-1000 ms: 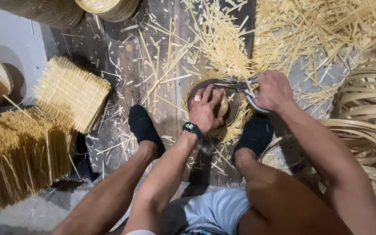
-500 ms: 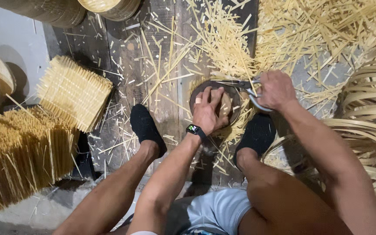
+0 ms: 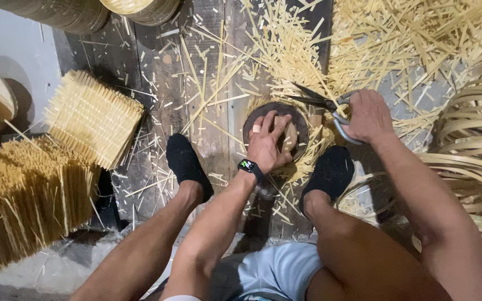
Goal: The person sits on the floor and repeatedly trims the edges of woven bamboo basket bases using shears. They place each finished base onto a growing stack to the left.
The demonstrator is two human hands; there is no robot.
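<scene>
Dark plank floor [image 3: 140,83], strewn with bamboo slivers. My left hand [image 3: 269,146] presses a pale piece [image 3: 290,136] onto the round block [image 3: 277,111], while my right hand [image 3: 366,114] grips shears [image 3: 322,103], blades apart beside it. Mid-trim, I reckon; the next cut wants the blades lined up clear of my fingers.

Bamboo strips [image 3: 364,39] crowding block [image 3: 277,114]

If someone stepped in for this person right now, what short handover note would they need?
Left hand: pressing a small pale piece onto the round dark block between the feet.
Right hand: gripping the scissors, blades open, pointing left above the block.
Around: cut bamboo strips litter the floor ahead; neat stick bundles on the left; coiled bamboo hoops on the right.
Done: plenty already cut and bundled.
Left: the loose strips remain unsorted.
</scene>
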